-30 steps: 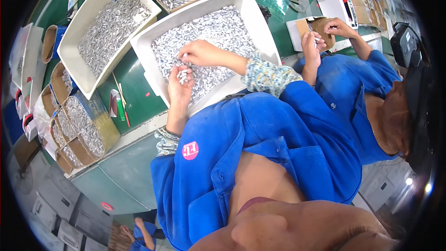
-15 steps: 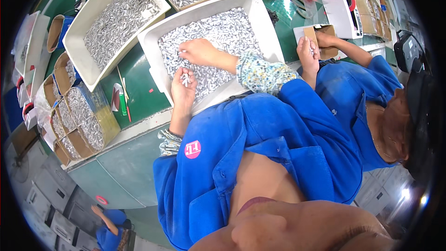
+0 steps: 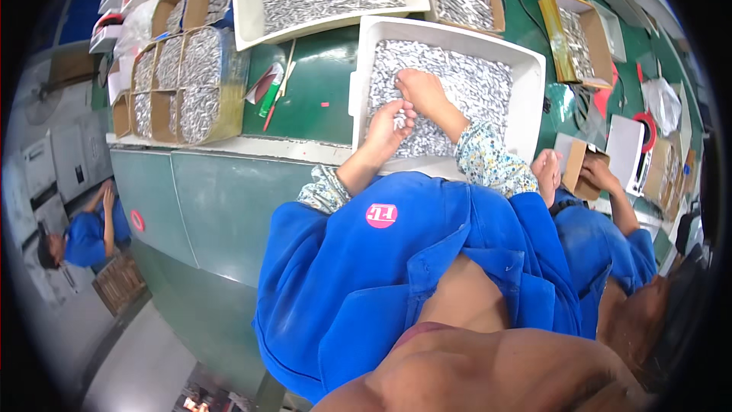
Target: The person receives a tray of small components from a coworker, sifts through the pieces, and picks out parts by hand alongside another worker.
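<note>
A white plastic bin (image 3: 530,99) in front of me holds a thick layer of small silvery metal pieces (image 3: 469,76), short and rod-like. My left hand (image 3: 387,131) is over the bin's near left part, fingers curled round a few of these pieces, which show at the fingertips. Just above and to its right, my right hand (image 3: 423,91) hovers over the pieces with thumb and fingers pinched together. What the pinch holds, if anything, is too small to make out. Patterned sleeve covers (image 3: 494,156) wrap both forearms.
Another white bin (image 3: 335,21) of similar pieces stands behind, beside a cardboard box (image 3: 499,8) of them. At left is a divided carton (image 3: 166,95) of pieces; a green-handled tool (image 3: 270,98) lies near it. On my right, a co-worker's hand (image 3: 601,175) reaches into a small box.
The view has turned, so the bins and table appear farther right. My left hand stays closed on its pieces; my right hand stays pinched close beside it.
</note>
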`<state>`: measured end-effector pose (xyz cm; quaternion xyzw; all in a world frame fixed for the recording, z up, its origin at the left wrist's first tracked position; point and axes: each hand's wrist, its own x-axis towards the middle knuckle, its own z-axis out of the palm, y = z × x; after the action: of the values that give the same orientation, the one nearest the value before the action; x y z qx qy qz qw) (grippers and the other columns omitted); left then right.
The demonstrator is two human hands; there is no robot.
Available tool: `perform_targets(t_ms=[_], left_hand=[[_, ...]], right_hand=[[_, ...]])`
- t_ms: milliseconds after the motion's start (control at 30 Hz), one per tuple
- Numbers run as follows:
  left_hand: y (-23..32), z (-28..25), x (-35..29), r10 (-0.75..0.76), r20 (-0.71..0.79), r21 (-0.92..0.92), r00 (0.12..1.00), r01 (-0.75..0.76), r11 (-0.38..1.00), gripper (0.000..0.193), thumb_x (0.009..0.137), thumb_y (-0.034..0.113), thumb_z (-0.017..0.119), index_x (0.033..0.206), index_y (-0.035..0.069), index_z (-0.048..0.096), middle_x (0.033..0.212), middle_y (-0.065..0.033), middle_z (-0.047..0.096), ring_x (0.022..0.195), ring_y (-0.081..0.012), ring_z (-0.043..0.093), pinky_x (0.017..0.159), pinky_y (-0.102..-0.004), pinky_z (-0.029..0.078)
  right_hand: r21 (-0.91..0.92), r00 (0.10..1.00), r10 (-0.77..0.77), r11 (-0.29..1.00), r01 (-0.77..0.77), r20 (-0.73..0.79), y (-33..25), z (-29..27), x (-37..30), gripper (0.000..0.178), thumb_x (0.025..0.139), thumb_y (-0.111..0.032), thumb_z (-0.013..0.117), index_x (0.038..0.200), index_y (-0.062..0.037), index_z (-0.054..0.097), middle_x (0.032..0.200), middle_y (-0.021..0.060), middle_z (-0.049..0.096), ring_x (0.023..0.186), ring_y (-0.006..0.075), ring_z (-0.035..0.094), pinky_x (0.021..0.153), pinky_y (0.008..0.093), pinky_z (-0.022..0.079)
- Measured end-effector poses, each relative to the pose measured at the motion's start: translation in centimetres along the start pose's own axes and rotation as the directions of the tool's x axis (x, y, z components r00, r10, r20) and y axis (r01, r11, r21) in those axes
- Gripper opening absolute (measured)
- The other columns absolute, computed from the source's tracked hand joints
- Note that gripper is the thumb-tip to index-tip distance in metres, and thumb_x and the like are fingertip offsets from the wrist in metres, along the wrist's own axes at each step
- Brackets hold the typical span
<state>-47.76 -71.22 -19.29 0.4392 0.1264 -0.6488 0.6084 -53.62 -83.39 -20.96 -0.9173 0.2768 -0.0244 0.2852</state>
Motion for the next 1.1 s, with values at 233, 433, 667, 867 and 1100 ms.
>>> perform_targets(t_ms=[233,433,667,867,1100], left_hand=[[-0.2,-0.8,-0.5,-0.011,0.015,-0.017,1.000,0.011,1.000,0.017,0.087,0.020,0.043,0.084,0.005,0.049,0.071,-0.0043,0.052,0.061,-0.0121,0.048,0.051,-0.0223,0.039],[-0.2,-0.5,-0.3,-0.051,0.110,-0.100,0.993,0.062,0.993,0.019,0.087,0.023,0.042,0.086,0.005,0.050,0.075,-0.0044,0.051,0.065,-0.0128,0.048,0.056,-0.0241,0.040],[1.1,2.0,0.5,-0.187,0.076,-0.119,0.979,0.195,0.974,0.022,0.089,0.027,0.038,0.086,0.008,0.049,0.073,-0.0036,0.051,0.059,-0.0115,0.046,0.048,-0.0219,0.035],[5.3,9.7,5.9,-0.108,0.365,0.105,0.925,0.074,0.992,0.023,0.089,0.027,0.040,0.082,0.007,0.049,0.066,-0.0020,0.051,0.050,-0.0091,0.045,0.037,-0.0209,0.029],[9.6,19.1,8.5,0.117,0.144,0.292,0.983,-0.155,0.944,0.051,0.091,0.029,0.032,0.127,-0.006,0.019,0.130,-0.0230,0.024,0.116,-0.0393,0.033,0.094,-0.0453,0.036]], right_hand=[[-0.287,0.981,-0.193,0.938,0.192,0.023,-0.4,0.3,-0.2,0.009,0.068,-0.010,0.053,0.073,-0.0041,0.055,0.070,0.0139,0.059,0.062,0.0295,0.060,0.054,0.0377,0.048],[0.197,0.990,0.084,0.979,-0.060,-0.117,-0.9,-3.4,-3.0,0.014,0.073,-0.018,0.052,0.080,-0.0068,0.057,0.073,0.0131,0.059,0.066,0.0321,0.058,0.059,0.0394,0.047],[0.571,0.997,0.073,0.820,-0.041,-0.034,-0.8,-7.7,-7.0,0.016,0.078,-0.015,0.053,0.090,-0.0066,0.059,0.073,0.0117,0.061,0.065,0.0257,0.061,0.059,0.0335,0.047],[0.749,0.827,0.560,0.567,-0.342,-0.046,4.6,-5.6,-9.2,0.014,0.083,-0.011,0.048,0.095,-0.0035,0.052,0.073,0.0077,0.062,0.050,0.0115,0.058,0.049,0.0252,0.045],[0.850,0.824,0.563,0.460,-0.256,-0.056,4.9,-2.5,-9.6,0.012,0.084,-0.007,0.045,0.093,-0.0010,0.047,0.081,0.0097,0.061,0.057,0.0142,0.060,0.052,0.0280,0.045]])
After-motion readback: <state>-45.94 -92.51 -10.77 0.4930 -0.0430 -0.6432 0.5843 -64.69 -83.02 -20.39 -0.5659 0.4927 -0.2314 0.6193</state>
